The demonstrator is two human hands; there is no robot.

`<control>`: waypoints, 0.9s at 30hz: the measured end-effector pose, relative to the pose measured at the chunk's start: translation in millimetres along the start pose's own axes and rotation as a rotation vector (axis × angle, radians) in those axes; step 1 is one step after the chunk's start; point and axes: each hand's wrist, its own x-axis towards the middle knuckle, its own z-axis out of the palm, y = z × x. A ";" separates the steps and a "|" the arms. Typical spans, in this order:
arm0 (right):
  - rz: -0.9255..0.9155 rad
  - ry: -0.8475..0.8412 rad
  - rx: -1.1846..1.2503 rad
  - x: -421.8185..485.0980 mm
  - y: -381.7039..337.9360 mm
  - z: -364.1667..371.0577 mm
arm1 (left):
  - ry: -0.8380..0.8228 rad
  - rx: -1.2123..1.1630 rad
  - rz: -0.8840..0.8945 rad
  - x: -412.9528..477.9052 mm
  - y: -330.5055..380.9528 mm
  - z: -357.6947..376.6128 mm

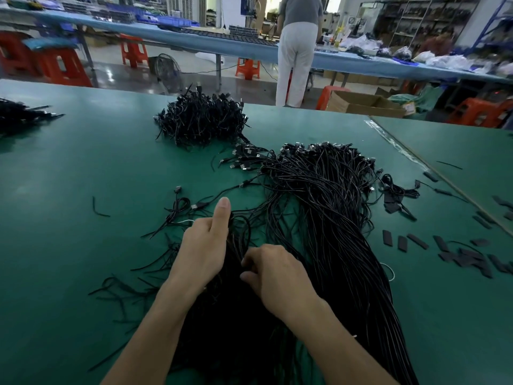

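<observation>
Coiling one cable off the bundle, early stage.
Gripping loop in curled left hand, thumb up; pinching bundle just beside it with right hand. Working at near end, cables touching both hands and fanning away right over bench. Looks early: coiled pile far ahead, well apart; bulk of bundle left to coil. Strips scattered right.

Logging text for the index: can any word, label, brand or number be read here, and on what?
No text is readable.
Label on the cardboard box: red print, too blurred.
White patch on the blue panel far back: too small.
The cables: no print seen.
</observation>
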 end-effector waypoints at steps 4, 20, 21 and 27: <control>-0.095 -0.004 -0.076 -1.7 -5.7 4.7 | 0.009 -0.120 0.110 1.9 1.4 0.5; -0.067 0.009 0.061 -4.1 -6.5 5.6 | 0.114 -0.170 0.154 1.5 -3.5 4.6; -0.039 0.000 0.102 -3.7 -6.5 2.5 | 0.112 -0.183 0.156 0.7 -2.6 4.6; 0.220 0.154 0.452 4.2 10.0 -17.0 | 0.096 -0.309 0.108 1.9 0.6 5.4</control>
